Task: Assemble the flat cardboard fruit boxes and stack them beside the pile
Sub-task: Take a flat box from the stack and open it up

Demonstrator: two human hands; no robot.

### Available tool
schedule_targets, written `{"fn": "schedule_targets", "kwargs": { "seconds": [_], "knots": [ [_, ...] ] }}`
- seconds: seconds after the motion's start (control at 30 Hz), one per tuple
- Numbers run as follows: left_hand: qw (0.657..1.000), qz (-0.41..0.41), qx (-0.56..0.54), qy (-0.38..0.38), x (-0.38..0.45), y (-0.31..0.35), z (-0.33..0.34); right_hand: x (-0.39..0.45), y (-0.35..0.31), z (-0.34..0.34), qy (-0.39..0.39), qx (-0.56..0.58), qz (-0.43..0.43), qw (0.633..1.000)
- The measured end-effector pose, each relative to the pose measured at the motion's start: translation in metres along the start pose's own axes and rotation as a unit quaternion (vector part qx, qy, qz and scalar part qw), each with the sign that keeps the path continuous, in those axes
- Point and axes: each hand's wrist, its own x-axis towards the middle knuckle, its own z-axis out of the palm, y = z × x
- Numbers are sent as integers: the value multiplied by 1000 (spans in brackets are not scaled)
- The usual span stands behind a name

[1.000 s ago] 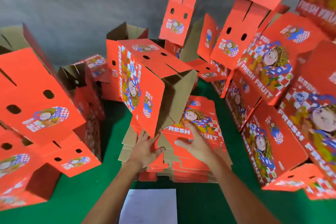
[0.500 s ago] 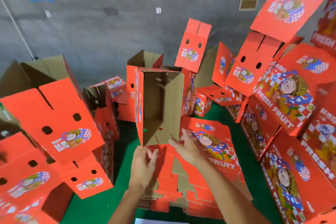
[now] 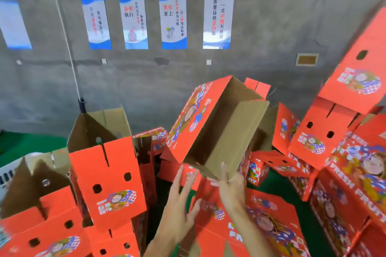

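Head view shows our opened fruit box, lifted off the flat pile since a second ago, now airborne above our right hand and left hand, both spread, gripping nothing, mid-toss toward the assembled stack.

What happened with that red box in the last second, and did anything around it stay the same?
The opened box went up from just above the flat pile and now tilts to the right, its brown inside facing the camera. The right hand has shifted from the pile to the box's lower edge; the left hand, which held it below, now has straight fingers just under it. The built boxes on the left and right stayed put.
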Motion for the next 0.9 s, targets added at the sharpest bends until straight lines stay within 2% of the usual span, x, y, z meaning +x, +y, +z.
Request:
{"fn": "schedule_targets", "kwargs": {
  "seconds": [0.13,0.33,0.5,0.57,0.77,0.9],
  "knots": [
    [1000,5,-15,-23,63,19,-4,50,-69,-14,-46,97,-61,992],
    [998,45,-4,-37,186,31,-12,135,-172,-26,-60,177,-110,976],
    [995,90,29,-11,273,19,-13,198,-213,-21,-45,102,-139,984],
    [994,99,36,-17,296,11,-8,221,-214,-18,-41,108,-130,985],
    [996,56,22,-60,319,-13,23,283,-194,-15,-34,95,-52,994],
    [996,58,20,-68,317,-13,40,303,-175,-23,-57,74,39,995]
  ]
}}
